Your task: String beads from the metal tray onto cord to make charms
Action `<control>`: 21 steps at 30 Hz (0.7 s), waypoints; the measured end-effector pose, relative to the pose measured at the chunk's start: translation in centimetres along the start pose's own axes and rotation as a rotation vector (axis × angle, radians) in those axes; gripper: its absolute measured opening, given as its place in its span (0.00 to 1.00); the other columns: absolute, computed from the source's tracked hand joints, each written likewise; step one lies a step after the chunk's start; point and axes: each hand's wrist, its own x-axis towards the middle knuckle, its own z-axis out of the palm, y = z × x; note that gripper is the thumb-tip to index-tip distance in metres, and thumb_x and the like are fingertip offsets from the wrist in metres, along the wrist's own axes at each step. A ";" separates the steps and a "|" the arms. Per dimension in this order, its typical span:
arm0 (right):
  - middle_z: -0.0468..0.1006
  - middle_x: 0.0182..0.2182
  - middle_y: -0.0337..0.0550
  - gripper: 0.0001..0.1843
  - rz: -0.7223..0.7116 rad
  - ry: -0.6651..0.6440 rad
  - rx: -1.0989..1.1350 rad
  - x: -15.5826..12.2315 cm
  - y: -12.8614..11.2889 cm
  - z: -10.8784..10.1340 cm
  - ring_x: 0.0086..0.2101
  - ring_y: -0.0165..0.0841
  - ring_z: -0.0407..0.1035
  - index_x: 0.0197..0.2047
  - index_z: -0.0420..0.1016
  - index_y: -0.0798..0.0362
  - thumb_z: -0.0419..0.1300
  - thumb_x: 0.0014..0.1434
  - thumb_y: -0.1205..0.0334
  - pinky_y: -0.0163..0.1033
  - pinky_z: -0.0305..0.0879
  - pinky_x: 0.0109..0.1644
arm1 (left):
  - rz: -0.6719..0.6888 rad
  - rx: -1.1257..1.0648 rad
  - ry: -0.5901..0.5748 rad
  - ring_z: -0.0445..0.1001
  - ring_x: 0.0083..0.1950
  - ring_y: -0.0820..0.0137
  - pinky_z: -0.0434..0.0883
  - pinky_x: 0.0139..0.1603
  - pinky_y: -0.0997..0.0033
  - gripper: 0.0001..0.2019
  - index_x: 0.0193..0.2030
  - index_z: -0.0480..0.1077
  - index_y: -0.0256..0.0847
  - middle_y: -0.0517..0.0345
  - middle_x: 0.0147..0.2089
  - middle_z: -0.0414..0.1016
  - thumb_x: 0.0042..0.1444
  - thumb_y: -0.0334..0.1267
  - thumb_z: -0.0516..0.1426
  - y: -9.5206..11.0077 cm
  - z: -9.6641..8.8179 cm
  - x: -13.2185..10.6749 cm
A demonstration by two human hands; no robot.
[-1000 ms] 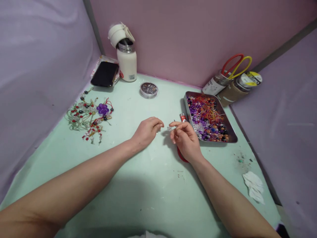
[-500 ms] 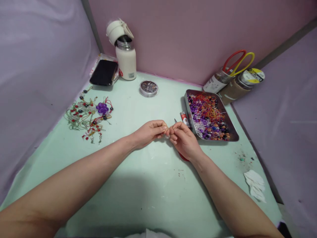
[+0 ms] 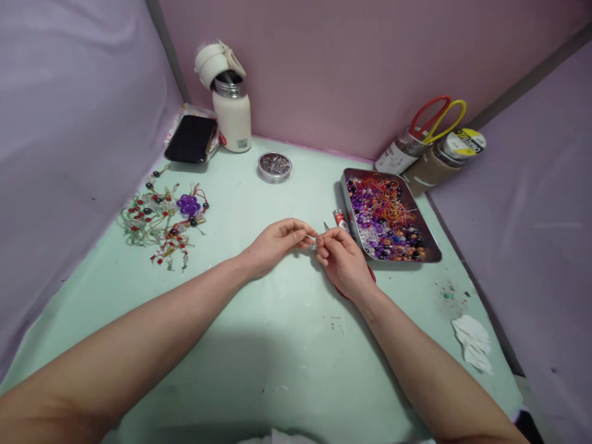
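Over the middle of the table my left hand and my right hand meet at the fingertips. A small cluster of clear beads shows between them, against the closed fingers of the left hand. The right thumb and forefinger are pinched together beside the beads; whatever is in that pinch is too small to make out. Beneath the right hand lies a pair of scissors, mostly covered, with part of a red handle and a metal tip showing. A red lighter lies just beyond that hand.
To the right is a metal tin of mixed beads and orange cords. Behind it stand jars, one holding red and yellow loops. Strung bead pieces lie left, near a phone, an open bottle, a spool; crumpled tissue lies right.
The left fingers have loosened and drawn slightly back from the right ones, so the clear beads show more. The right hand keeps its pinch. The whole view has shifted slightly.
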 end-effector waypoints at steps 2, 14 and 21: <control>0.68 0.27 0.35 0.06 0.001 0.026 0.043 0.1 0.0 0.0 0.23 0.22 0.56 0.29 0.64 0.52 0.60 0.53 0.67 0.29 0.52 0.25 | 0.061 -0.003 0.089 0.75 0.41 0.72 0.70 0.46 0.65 0.09 0.41 0.67 0.39 0.52 0.47 0.73 0.52 0.36 0.58 -0.2 -0.2 0.2; 0.67 0.28 0.34 0.07 -0.100 0.073 0.059 0.3 0.0 -0.1 0.24 0.22 0.57 0.30 0.62 0.51 0.59 0.54 0.66 0.30 0.54 0.25 | 0.522 0.993 0.190 0.65 0.36 0.68 0.64 0.43 0.64 0.13 0.27 0.71 0.40 0.55 0.30 0.72 0.59 0.42 0.54 -0.3 0.5 -1.3; 0.68 0.28 0.34 0.06 -0.114 0.015 0.016 0.0 0.3 0.2 0.24 0.23 0.58 0.30 0.63 0.50 0.59 0.55 0.66 0.31 0.55 0.26 | 0.411 0.839 0.224 0.69 0.40 0.67 0.66 0.44 0.65 0.08 0.39 0.77 0.45 0.56 0.35 0.76 0.58 0.40 0.56 -0.5 0.4 -0.7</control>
